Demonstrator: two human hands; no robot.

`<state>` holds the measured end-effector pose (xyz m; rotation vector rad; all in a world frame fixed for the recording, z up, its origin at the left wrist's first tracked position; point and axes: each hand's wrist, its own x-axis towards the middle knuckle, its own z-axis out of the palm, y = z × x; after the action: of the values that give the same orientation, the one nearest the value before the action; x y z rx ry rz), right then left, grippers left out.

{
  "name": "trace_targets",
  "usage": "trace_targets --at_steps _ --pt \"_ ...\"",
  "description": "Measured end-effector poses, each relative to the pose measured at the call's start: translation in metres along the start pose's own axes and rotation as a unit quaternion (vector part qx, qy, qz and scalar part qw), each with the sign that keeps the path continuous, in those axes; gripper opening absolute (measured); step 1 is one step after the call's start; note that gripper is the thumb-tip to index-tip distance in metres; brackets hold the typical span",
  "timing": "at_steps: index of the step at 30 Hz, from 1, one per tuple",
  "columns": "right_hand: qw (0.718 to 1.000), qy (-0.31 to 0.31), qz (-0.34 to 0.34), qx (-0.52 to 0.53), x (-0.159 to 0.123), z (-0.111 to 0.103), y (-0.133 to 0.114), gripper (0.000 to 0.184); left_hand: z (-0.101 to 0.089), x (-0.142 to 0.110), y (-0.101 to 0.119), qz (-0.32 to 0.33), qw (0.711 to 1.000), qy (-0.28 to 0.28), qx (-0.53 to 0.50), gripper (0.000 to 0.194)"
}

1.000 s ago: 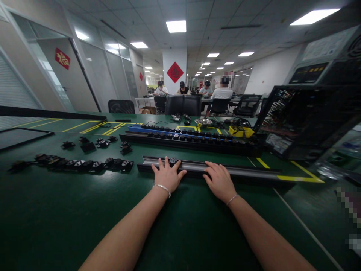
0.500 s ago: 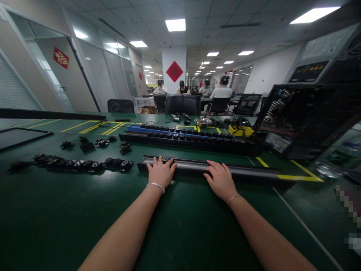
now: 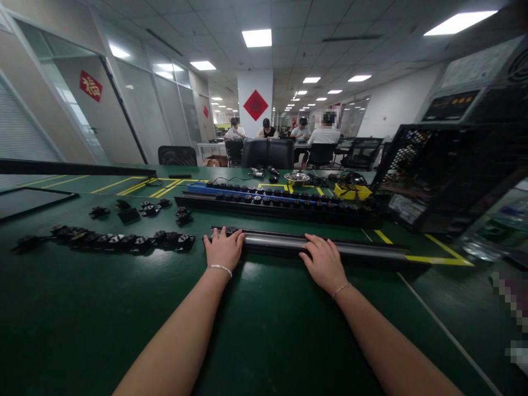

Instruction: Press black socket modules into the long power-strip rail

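So, we have a broad green table [image 3: 264, 324] under everything, and well back on it a long black rail [image 3: 231, 205] topped with small black parts. Nearer lies our own black rail [image 3: 272, 241], flat across the table in front of us, its silvery channel facing up. Just off its left end sits a row of loose black parts [image 3: 115, 240]; if the rail slid left, we judge it could bump that row out of line.

On to the hands: our right hand [image 3: 324, 265] rests on the middle of the rail, fingers reaching over it. Should that pressure ease, the rail might skid or twist under a sideways push. Our left hand [image 3: 224, 251] lies near the left end, fingers spread moderately; we can't tell whether either hand actually pinches anything.

Smallest of all, a dark piece [image 3: 231, 230] shows by the left fingertips, mostly hidden, at the rail's channel. Pressed unevenly, it could tilt and jam; pushed too far left, it could run off the nearby end.
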<state>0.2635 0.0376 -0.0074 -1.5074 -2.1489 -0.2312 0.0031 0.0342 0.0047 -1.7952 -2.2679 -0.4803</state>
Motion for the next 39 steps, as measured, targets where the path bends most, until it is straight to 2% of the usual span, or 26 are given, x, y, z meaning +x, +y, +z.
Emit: trace_targets --at_steps 16,28,39 --pt "0.999 0.022 0.031 -0.002 -0.001 0.003 0.016 0.021 0.003 0.009 -0.024 -0.07 0.995 0.041 -0.063 0.045" --pt "0.999 0.026 0.03 -0.003 -0.002 0.002 0.02 0.023 0.016 0.023 -0.045 -0.134 0.972 0.072 -0.177 0.049" --pt "0.998 0.023 0.032 0.042 0.002 -0.001 0.021 0.018 0.018 0.03 -0.058 -0.212 0.961 0.089 -0.155 0.053"
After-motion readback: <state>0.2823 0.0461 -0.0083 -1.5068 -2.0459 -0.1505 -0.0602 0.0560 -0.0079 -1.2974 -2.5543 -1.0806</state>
